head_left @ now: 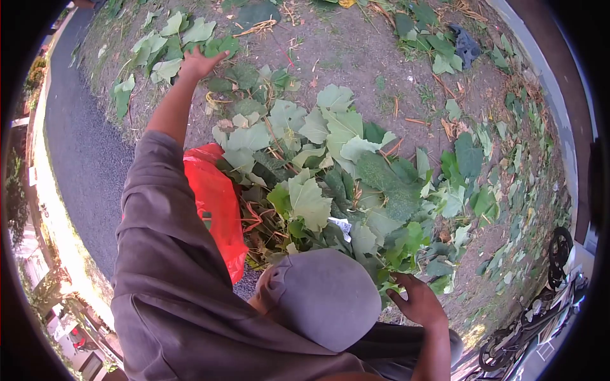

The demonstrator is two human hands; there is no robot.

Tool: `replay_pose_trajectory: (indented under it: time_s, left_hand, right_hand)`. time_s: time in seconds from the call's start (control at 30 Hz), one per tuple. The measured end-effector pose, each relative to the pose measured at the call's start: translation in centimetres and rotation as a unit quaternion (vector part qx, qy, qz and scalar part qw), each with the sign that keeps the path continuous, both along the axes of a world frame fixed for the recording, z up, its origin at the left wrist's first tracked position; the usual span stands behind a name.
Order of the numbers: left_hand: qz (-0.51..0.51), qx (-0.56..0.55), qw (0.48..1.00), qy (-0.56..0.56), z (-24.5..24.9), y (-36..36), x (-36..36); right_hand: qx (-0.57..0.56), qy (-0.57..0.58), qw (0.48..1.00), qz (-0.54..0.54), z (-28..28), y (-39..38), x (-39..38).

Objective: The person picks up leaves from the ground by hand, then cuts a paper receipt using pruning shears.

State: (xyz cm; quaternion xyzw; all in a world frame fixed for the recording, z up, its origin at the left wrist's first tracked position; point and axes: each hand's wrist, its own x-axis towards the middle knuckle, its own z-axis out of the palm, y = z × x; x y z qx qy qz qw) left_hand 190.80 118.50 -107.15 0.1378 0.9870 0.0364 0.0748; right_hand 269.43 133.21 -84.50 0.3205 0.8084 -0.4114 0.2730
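Observation:
My left hand [202, 63] is stretched far forward at the upper left. Its fingers are spread over a cluster of broad green leaves [170, 46], and nothing shows in its grasp. Low on the right, my right hand [420, 302] is beside the edge of a large leaf pile [346, 130], fingers bent and thumb apart, with no held thing visible. Under my left sleeve, a red plastic bag [216, 213] lies against the pile, partly hidden by the arm. A crumpled silvery-white scrap [341, 227] rests among the leaves. A grey cap [330, 298] hides part of the ground.
A paved path [82, 133] runs along the left. Dark crumpled cloth [466, 46] lies at the upper right, near a pale kerb [559, 82]. Bicycles [527, 330] stand at the lower right. Loose leaves and dry stems [416, 120] litter the bare soil.

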Motion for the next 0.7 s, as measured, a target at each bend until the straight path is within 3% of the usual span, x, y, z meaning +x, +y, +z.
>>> replay_pose_trajectory:
  time_s: [0.1, 0.27, 0.4, 0.47, 0.6, 0.7]
  left_hand:
    - [0.1, 0.003, 0.995, -0.001, -0.2, -3.6, -2.9]
    - [0.12, -0.018, 0.992, 0.025, -2.5, -5.2, -7.9]
    - [0.075, -0.018, 0.997, -0.002, -4.1, -5.5, -10.2]
    - [0.044, -0.151, 0.987, 0.001, -6.1, -5.4, -12.0]
    - [0.015, -0.069, 0.996, -0.048, -6.2, -5.5, -11.9]
    - [0.005, -0.052, 0.997, -0.048, -5.7, -5.3, -11.4]
  right_hand:
    - [-0.035, -0.066, 0.994, -0.085, -1.6, 1.9, 1.8]
    - [0.02, -0.16, 0.968, -0.191, -5.8, 3.7, 9.0]
    - [-0.025, -0.112, 0.984, -0.136, -5.8, 3.8, 8.7]
    - [-0.11, -0.055, 0.969, -0.215, -5.5, 3.0, 7.6]
    - [-0.1, -0.085, 0.941, -0.312, -4.6, 2.5, 8.9]
    - [-0.08, -0.086, 0.972, -0.206, -4.4, 2.5, 7.1]
